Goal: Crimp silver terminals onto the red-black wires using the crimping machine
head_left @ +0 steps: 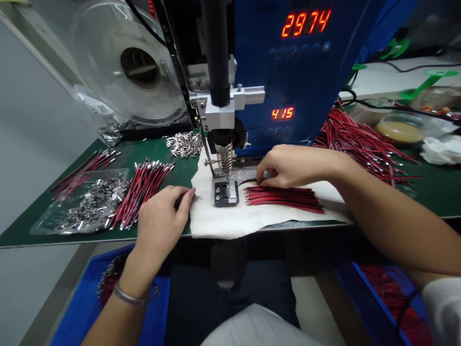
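Note:
A soldering machine's tip, ringed by a coil spring (224,158), stands over a small black fixture (220,198) with a pale metal piece in it. My right hand (293,166) is to the right of this fixture, fingers pinched on a thin dark wire (248,181) whose end points toward the fixture. Just below that hand lies a neat row of short red and black wires (284,198) on white paper (223,226). My left hand (162,216) rests at the paper's left edge, thumb and forefinger closed together; a tiny dark bit shows at the fingertips, too small to name.
Left on the green table are a bundle of wires with metal ends (144,185), a plastic bag of metal parts (93,202) and loose metal parts (185,144). A blue machine housing (281,72) rises behind. More red wires (355,139) pile up right. Blue bins (86,298) sit below.

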Demonstrator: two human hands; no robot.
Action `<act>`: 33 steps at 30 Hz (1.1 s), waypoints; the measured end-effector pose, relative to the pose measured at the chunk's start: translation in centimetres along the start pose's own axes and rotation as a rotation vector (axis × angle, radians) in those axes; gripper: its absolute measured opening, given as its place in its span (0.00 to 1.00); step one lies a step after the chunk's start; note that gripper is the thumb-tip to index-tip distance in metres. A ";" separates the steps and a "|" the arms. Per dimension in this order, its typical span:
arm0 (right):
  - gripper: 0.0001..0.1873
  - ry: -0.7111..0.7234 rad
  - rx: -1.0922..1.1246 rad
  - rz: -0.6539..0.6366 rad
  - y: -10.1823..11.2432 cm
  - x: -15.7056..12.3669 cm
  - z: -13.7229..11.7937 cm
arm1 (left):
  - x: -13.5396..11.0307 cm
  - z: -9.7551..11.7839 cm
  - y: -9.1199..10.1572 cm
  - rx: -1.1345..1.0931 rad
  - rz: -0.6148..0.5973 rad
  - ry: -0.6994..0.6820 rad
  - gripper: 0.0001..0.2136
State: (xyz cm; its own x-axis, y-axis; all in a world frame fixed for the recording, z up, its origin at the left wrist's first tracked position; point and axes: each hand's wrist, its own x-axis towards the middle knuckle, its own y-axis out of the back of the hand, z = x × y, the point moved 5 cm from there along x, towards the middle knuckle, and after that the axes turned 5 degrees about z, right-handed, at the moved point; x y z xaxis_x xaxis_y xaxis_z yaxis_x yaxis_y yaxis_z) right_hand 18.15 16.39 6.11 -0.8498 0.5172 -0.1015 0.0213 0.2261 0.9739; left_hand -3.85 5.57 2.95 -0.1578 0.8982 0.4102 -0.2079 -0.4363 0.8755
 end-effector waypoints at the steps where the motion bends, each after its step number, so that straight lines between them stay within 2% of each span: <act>1: 0.12 0.011 0.001 0.003 -0.1 0.1 -0.1 | -0.1 0.0 0.1 -0.005 -0.027 0.000 0.14; 6: 0.13 0.040 0.042 -0.038 -0.4 0.2 -0.6 | -0.1 -0.1 0.1 -0.042 -0.098 0.034 0.11; 10: 0.12 0.042 0.050 -0.035 -0.3 0.2 -0.6 | -0.1 0.1 0.0 -0.055 -0.083 -0.003 0.09; 13: 0.11 0.057 0.055 -0.028 -0.3 0.3 -0.7 | -0.4 0.2 0.2 -0.124 -0.022 0.019 0.09; 15: 0.11 0.067 0.064 -0.017 -0.4 0.3 -0.6 | -0.6 0.3 0.3 -0.268 0.050 0.094 0.09; 18: 0.12 0.068 0.069 -0.007 -0.4 0.3 -0.5 | -0.5 1.2 0.1 -0.621 0.131 0.213 0.09; 23: 0.12 0.061 0.084 -0.033 -0.5 0.3 -0.5 | 0.3 3.6 -1.5 -1.041 0.164 0.346 0.10; 27: 0.11 0.064 0.093 -0.017 -0.4 0.4 -0.5 | 0.6 4.1 -3.2 -1.156 0.093 0.391 0.10; 33: 0.12 0.136 0.137 0.020 0.0 0.4 -0.6 | 0.0 3.2 -4.0 -1.129 -0.036 0.419 0.11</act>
State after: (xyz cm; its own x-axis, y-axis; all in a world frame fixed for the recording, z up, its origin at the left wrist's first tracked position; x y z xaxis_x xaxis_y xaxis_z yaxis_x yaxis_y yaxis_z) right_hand 17.53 16.09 6.16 -0.9118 0.4080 -0.0454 0.1018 0.3318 0.9378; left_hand 0.04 7.47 0.28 -0.3919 0.9154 0.0919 -0.9132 -0.3992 0.0819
